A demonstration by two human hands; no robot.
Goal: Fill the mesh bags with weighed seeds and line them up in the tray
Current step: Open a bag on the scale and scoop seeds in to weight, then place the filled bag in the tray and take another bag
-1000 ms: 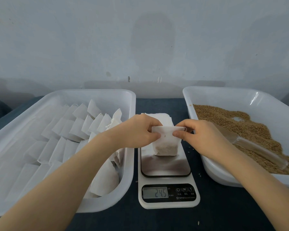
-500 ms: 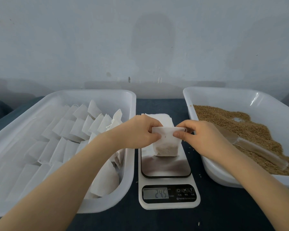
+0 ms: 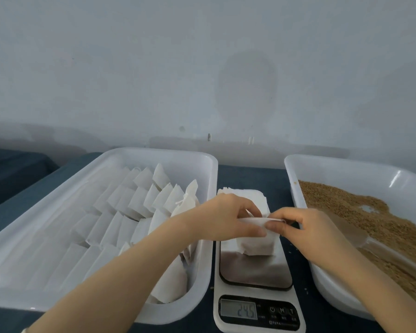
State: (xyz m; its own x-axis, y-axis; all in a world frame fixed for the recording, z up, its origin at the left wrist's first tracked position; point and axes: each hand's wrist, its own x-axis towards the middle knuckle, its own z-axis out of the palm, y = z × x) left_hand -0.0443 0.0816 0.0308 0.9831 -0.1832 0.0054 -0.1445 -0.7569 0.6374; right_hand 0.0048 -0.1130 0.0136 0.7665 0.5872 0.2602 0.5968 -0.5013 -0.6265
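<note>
The left hand (image 3: 226, 218) and right hand (image 3: 308, 228) pinch the top edge of a small white mesh bag (image 3: 257, 246). It stands on the white digital scale (image 3: 255, 275) just under the fingers (image 3: 276, 227). Left of them, the white plastic tray (image 3: 130, 159) already holds rows of white bags (image 3: 139, 200); this one is not yet there.

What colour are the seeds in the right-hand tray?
Golden brown seeds, clearest in the head view.

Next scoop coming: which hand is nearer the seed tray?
Right. Both pinch the mesh bag; the right hand is beside the seed tray, the left hand farther, over the scale.
</note>
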